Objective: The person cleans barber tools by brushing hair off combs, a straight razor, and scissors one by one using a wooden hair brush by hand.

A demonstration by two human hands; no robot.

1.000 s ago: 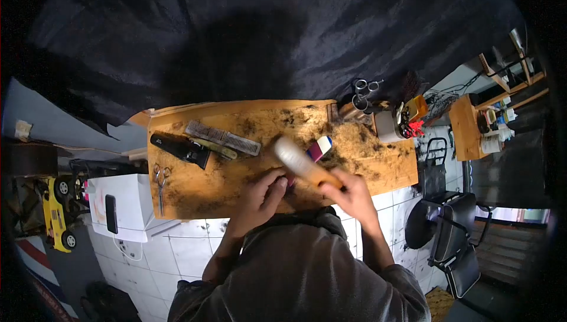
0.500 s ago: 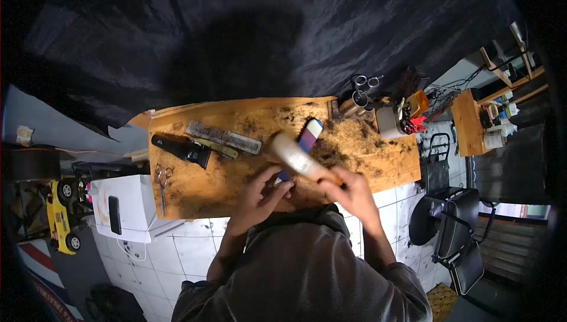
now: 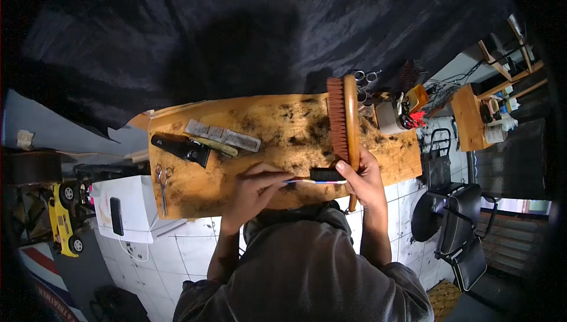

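A long wooden brush [image 3: 352, 115] with reddish-brown bristles stands almost upright in the head view, its handle end gripped by my right hand [image 3: 368, 181]. Close by is a smaller brush [image 3: 326, 174] with black bristles and a thin striped, multicoloured back, seen edge-on. My left hand [image 3: 253, 195] is closed on the small brush's left end in a pinch. The right thumb lies against its other end, next to the wooden handle. Both brushes are held above the front part of the wooden table [image 3: 283, 201], where dark hair clippings are scattered.
On the table's left lie a black hair clipper [image 3: 180, 148], a grey comb [image 3: 224, 135] and scissors [image 3: 163, 186]. A metal container [image 3: 390, 118] of tools stands at the right end. A phone [image 3: 116, 215] rests on a white box. A black chair [image 3: 458, 218] stands to the right.
The wooden brush has swung from a slant over the table to nearly upright on the right. The small brush has been lifted and turned edge-on, its black bristles now showing.
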